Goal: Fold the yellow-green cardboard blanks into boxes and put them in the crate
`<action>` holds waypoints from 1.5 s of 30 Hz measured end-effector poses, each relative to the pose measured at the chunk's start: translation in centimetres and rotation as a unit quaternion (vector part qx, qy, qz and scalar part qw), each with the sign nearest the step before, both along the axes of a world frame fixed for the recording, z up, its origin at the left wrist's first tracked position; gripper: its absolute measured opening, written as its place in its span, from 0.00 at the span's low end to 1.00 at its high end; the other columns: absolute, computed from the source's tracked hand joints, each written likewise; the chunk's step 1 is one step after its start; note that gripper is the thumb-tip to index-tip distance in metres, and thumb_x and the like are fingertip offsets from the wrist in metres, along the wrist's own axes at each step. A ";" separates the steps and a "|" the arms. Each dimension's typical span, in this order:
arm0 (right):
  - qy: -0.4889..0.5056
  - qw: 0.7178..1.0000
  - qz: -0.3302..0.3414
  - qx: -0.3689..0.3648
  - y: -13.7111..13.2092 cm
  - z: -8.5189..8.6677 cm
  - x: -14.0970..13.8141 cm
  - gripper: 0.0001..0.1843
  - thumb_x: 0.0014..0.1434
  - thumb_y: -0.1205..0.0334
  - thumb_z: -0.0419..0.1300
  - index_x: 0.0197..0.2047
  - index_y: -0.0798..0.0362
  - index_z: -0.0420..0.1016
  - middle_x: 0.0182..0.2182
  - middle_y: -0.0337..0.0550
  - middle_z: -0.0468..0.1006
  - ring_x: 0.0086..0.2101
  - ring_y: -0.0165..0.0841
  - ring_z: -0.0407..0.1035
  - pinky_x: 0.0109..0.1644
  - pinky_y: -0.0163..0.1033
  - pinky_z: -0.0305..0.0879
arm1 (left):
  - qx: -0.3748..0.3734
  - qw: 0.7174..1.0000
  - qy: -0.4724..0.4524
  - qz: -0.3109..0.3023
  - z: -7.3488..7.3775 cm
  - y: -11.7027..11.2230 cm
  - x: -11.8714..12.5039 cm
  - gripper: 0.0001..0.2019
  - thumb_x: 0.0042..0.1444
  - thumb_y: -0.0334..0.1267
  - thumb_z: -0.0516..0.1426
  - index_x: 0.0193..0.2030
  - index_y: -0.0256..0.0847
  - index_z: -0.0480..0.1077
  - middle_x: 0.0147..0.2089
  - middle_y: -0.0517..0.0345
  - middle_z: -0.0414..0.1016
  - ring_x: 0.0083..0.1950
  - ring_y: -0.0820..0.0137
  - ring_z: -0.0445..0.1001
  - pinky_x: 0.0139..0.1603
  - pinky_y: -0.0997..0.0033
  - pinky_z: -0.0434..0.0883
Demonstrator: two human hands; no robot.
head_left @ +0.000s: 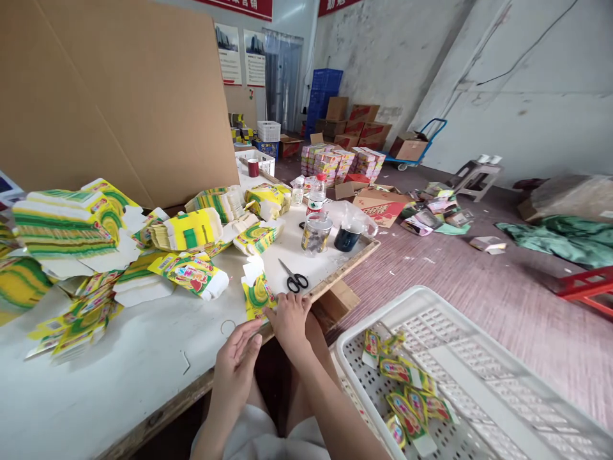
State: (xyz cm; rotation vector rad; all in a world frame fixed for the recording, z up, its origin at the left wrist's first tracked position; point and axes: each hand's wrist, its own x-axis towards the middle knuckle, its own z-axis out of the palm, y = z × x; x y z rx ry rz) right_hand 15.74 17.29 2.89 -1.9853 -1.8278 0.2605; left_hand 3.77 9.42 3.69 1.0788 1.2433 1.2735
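A small yellow-green carton (pixel 259 295) with white flaps raised at its far end lies at the table's front edge. My right hand (pixel 289 319) rests on the wooden edge beside it, fingers bent forward and apart from the thumb, which touches or nearly touches the carton's near corner. Just left of the carton, my left hand (pixel 238 353) is cupped and open, with nothing visible in it. Black-handled scissors (pixel 294 278) lie beyond my right fingers. Another printed carton (pixel 194 273) lies farther left on the white tabletop (pixel 143 358).
Stacks of flat cartons (pixel 71 230) cover the table's left side, before a large cardboard sheet (pixel 115 96). A glass jar (pixel 317 234), a dark mug (pixel 348 236) and a bottle (pixel 316 193) stand at the right. A white plastic crate (pixel 421 295) with several cartons sits beside my right arm.
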 end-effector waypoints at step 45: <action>0.268 0.937 0.143 0.173 -10.7 5.3 5.6 0.25 0.65 0.63 0.58 0.64 0.46 0.63 0.61 0.50 0.70 0.60 0.46 0.63 0.63 0.55 0.59 | -0.189 0.932 -0.300 -0.069 2.5 -1.4 2.3 0.25 0.47 0.56 0.68 0.45 0.40 0.81 0.47 0.42 0.85 0.57 0.44 0.77 0.56 0.52 0.76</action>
